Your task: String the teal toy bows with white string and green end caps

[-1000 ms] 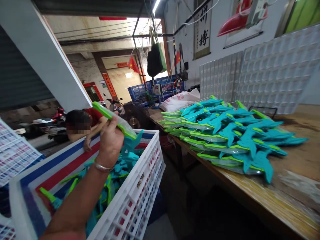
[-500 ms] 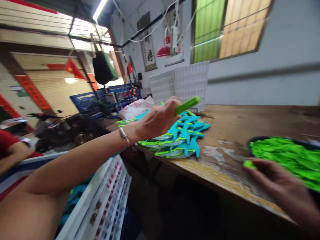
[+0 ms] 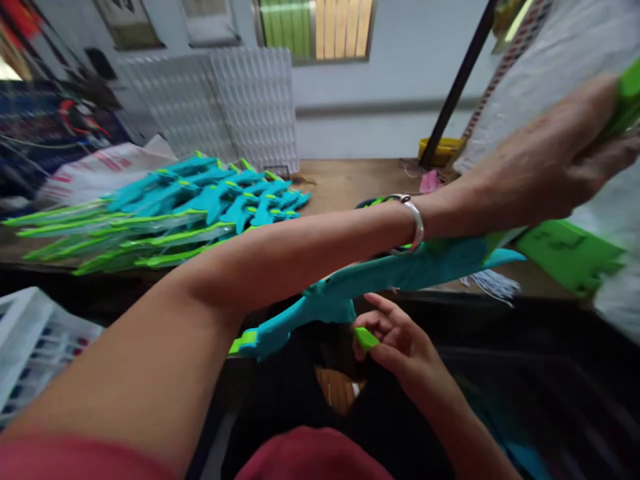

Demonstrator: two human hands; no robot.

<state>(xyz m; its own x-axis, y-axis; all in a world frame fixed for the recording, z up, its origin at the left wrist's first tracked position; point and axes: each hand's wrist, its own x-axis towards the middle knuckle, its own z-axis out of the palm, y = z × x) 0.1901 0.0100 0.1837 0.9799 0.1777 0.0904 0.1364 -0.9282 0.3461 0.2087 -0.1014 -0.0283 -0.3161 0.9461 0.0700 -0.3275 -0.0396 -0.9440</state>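
My left hand (image 3: 565,153) is stretched across to the upper right, closed round a green plastic piece (image 3: 627,100) cut off by the frame edge. Below that forearm lies a long turquoise plastic toy (image 3: 330,300), shaped somewhat like a sword, with a lime-green end at its left; the forearm covers part of it. My right hand (image 3: 400,337) is just below the toy, pinching a small lime-green plastic piece (image 3: 367,339) between thumb and fingers. Whether its fingertips touch the toy I cannot tell.
A pile of turquoise and lime-green toys (image 3: 200,200) covers the left of the wooden table (image 3: 340,177). A white crate (image 3: 35,340) stands at lower left. Green foam-like blocks (image 3: 570,253), white strings (image 3: 493,283) and a large white sack (image 3: 560,67) are at right.
The view has turned right. My left hand has gone from above the pile to the far right, still gripping the green piece. My right hand is now before my body, its small piece still pinched.
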